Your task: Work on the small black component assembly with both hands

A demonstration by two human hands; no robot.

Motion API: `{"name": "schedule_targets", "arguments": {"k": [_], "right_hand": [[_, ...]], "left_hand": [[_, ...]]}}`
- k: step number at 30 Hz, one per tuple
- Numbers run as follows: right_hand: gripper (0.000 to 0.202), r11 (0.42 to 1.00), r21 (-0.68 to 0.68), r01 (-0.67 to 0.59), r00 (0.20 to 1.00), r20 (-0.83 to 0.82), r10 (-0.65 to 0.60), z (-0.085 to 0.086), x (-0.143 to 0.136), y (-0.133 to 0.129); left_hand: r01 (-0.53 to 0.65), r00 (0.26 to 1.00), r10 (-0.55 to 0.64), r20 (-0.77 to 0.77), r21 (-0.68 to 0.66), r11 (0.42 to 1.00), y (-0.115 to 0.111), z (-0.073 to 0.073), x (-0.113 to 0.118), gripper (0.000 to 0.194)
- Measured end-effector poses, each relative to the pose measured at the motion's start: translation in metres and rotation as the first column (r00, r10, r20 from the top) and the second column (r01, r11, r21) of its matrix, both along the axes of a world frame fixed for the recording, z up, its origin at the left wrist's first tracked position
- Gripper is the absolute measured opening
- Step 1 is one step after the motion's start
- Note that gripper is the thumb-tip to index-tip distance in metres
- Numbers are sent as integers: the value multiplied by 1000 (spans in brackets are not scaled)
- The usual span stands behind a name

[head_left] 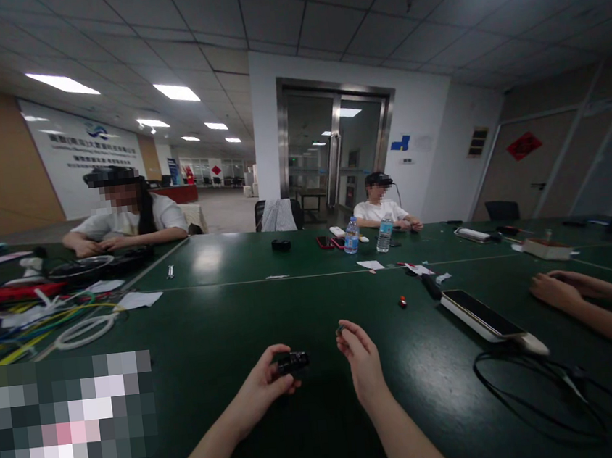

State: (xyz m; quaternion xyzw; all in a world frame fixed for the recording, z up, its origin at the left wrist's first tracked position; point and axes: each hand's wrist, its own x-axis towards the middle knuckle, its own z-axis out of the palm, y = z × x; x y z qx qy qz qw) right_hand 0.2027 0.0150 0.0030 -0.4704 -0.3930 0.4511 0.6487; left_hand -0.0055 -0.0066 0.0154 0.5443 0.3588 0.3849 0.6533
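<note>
Over the dark green table (212, 326), my left hand (271, 380) grips a small black object (294, 362) between thumb and fingers; its glossy end points right. To the right of it, my right hand (358, 351) is closed in a pinch, fingertips raised, on a tiny item too small to name. A gap separates the two hands. Beyond them to the right lies a small red and black object (403, 302).
A phone-like device (482, 315) on a white base and a black cable (527, 410) lie right, near another person's hands (558, 290). Bottles (351, 236) stand farther back. Coloured wires (48, 329) crowd the left. Two people sit across the table.
</note>
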Motion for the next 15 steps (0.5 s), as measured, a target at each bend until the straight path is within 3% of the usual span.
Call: {"name": "schedule_targets", "arguments": {"k": [5,9,12,15], "right_hand": [[36,1000,-9,17,1000,-17,-17,0,6,3],[36,999,-21,-43,998,45,44,0,3,1],[34,980,10,-197,963,187,192,4,-6,-7],[26,942,41,-334,849,447,282,12,-16,-19]], "left_hand": [[15,1000,-15,4,-4,1000,0,2,-1,45],[-9,1000,9,-1,14,1000,-1,2,1,45],[-12,1000,12,-2,16,1000,-1,3,3,44],[-9,1000,9,5,12,1000,-1,3,5,44]]}}
